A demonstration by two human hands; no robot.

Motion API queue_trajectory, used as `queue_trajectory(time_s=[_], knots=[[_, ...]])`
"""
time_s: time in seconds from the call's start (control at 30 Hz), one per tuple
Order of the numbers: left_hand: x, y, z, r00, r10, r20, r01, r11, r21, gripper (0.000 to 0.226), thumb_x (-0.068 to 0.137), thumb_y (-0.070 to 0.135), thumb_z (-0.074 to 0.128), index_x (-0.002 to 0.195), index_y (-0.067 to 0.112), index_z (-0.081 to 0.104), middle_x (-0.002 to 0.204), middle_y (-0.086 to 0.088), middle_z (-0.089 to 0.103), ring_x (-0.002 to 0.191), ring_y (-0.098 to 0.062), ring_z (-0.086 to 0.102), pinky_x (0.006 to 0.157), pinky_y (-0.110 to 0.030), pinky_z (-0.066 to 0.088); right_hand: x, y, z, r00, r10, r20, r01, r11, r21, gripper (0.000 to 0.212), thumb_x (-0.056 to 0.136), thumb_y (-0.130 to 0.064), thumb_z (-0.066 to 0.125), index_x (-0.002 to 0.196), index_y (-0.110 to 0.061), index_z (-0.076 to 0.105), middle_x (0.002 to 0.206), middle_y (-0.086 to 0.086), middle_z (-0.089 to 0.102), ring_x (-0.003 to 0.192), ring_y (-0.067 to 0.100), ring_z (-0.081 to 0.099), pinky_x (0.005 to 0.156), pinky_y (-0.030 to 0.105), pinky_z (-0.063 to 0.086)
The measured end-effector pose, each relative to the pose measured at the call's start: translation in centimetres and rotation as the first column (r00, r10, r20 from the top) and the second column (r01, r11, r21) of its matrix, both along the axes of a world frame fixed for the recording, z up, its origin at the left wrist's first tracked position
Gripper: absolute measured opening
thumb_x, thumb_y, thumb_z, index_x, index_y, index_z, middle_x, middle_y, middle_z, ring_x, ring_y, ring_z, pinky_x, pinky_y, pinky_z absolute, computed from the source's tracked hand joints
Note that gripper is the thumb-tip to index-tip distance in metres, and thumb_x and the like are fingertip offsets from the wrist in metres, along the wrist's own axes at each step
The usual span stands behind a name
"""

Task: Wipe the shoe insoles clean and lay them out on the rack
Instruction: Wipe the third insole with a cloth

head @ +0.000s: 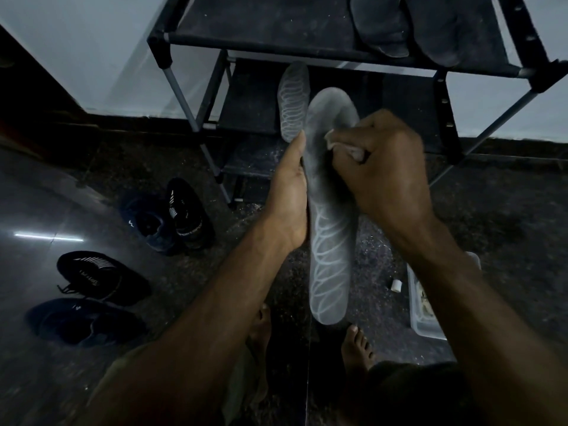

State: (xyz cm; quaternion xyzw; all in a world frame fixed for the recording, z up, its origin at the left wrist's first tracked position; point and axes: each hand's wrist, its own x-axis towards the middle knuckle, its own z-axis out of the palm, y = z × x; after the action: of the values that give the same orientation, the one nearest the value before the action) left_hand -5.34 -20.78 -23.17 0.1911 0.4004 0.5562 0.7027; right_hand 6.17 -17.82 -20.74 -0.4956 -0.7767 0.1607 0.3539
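A long grey insole [330, 241] with a looped white pattern hangs in front of me, toe end up. My left hand [292, 198] grips its left edge, thumb along the rim. My right hand [384, 167] clutches a small pale cloth [339, 146] and presses it against the insole's upper part. A second patterned insole [292, 99] lies on the rack's middle shelf behind. Two dark insoles [408, 23] lie side by side on the top shelf of the black rack [276, 44].
Two pairs of dark shoes [166, 216] [89, 299] sit on the glossy floor at the left. A clear plastic container [422, 305] stands on the floor at the right beside a small white object [396, 285]. My bare feet show at the bottom.
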Motion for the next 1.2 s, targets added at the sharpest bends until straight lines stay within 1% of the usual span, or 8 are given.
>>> queue_trajectory(time_s=[0.17,0.3,0.43,0.7,0.83,1.0,1.13,1.2], knots=[[-0.5,0.1,0.2,0.996,0.084,-0.038,-0.085,0.996,-0.007,0.064,0.100,0.051,0.037,0.132,-0.001,0.054,0.123,-0.024,0.062,0.121,-0.034,0.057,0.103,-0.044,0.046,-0.9,-1.0,0.2,0.995,0.094,0.031,-0.094,0.996,-0.004,0.011,0.086,-0.012,0.066,0.085,-0.009,0.077,0.084,0.006,0.061,0.070,0.015,0.057,0.061,0.019,0.047],[0.1,-0.1,0.2,0.999,0.002,-0.038,-0.001,1.000,0.014,0.053,0.102,0.048,0.034,0.109,0.007,0.067,0.100,-0.012,0.070,0.100,-0.024,0.066,0.090,-0.037,0.051,-0.3,-0.1,0.0,0.996,-0.092,-0.017,0.093,0.989,0.112,0.017,0.091,-0.018,0.063,0.087,-0.005,0.073,0.086,0.007,0.059,0.068,0.014,0.054,0.057,0.019,0.043],[0.7,-0.4,-0.2,0.998,-0.051,0.021,0.050,0.997,0.055,0.049,0.104,0.042,0.030,0.114,0.012,0.066,0.113,-0.009,0.069,0.112,-0.024,0.062,0.104,-0.041,0.045,0.8,1.5,0.0,0.979,-0.202,-0.007,0.200,0.965,0.168,0.021,0.092,-0.023,0.061,0.095,-0.007,0.074,0.089,0.012,0.062,0.073,0.011,0.051,0.061,0.006,0.030],[0.8,-0.7,0.0,1.000,-0.016,0.019,0.015,0.998,0.068,0.048,0.103,0.042,0.032,0.103,0.016,0.071,0.104,-0.009,0.073,0.103,-0.019,0.068,0.089,-0.030,0.054,-1.4,-0.4,0.2,0.998,0.044,-0.039,-0.040,0.995,0.096,0.017,0.093,-0.012,0.060,0.100,-0.007,0.074,0.095,0.007,0.064,0.082,0.004,0.054,0.077,0.003,0.041],[0.8,-0.6,-0.1,0.994,-0.088,0.060,0.084,0.995,0.060,0.049,0.104,0.044,0.030,0.113,0.012,0.065,0.108,-0.008,0.069,0.105,-0.020,0.064,0.093,-0.033,0.050,0.0,0.9,0.4,0.999,-0.040,-0.036,0.043,0.995,0.092,0.020,0.095,-0.020,0.058,0.106,-0.013,0.073,0.099,0.008,0.065,0.087,0.013,0.059,0.075,0.015,0.045],[1.5,-0.5,-0.4,0.990,-0.129,0.060,0.125,0.990,0.060,0.048,0.103,0.043,0.031,0.118,0.012,0.064,0.115,-0.009,0.068,0.111,-0.022,0.061,0.103,-0.037,0.044,1.0,1.8,0.1,0.992,-0.128,-0.020,0.130,0.988,0.088,0.021,0.097,-0.022,0.055,0.106,-0.014,0.072,0.103,0.007,0.066,0.089,0.004,0.052,0.076,0.000,0.033],[1.1,-0.6,-0.3,0.992,-0.116,0.056,0.113,0.991,0.069,0.048,0.104,0.042,0.029,0.112,0.013,0.067,0.105,-0.007,0.071,0.101,-0.017,0.067,0.089,-0.030,0.052,-0.3,0.9,0.5,0.999,-0.028,0.032,0.026,0.998,0.064,0.017,0.094,-0.013,0.054,0.101,-0.008,0.069,0.103,0.009,0.061,0.088,0.011,0.054,0.073,0.006,0.035],[1.0,-0.6,-0.2,0.993,-0.108,0.050,0.104,0.991,0.080,0.047,0.104,0.043,0.030,0.115,0.012,0.064,0.108,-0.008,0.070,0.105,-0.018,0.065,0.092,-0.031,0.051,-0.6,0.7,0.7,0.998,0.015,0.056,-0.019,0.997,0.078,0.016,0.093,-0.009,0.053,0.099,-0.004,0.068,0.101,0.010,0.059,0.085,0.015,0.056,0.071,0.012,0.040]])
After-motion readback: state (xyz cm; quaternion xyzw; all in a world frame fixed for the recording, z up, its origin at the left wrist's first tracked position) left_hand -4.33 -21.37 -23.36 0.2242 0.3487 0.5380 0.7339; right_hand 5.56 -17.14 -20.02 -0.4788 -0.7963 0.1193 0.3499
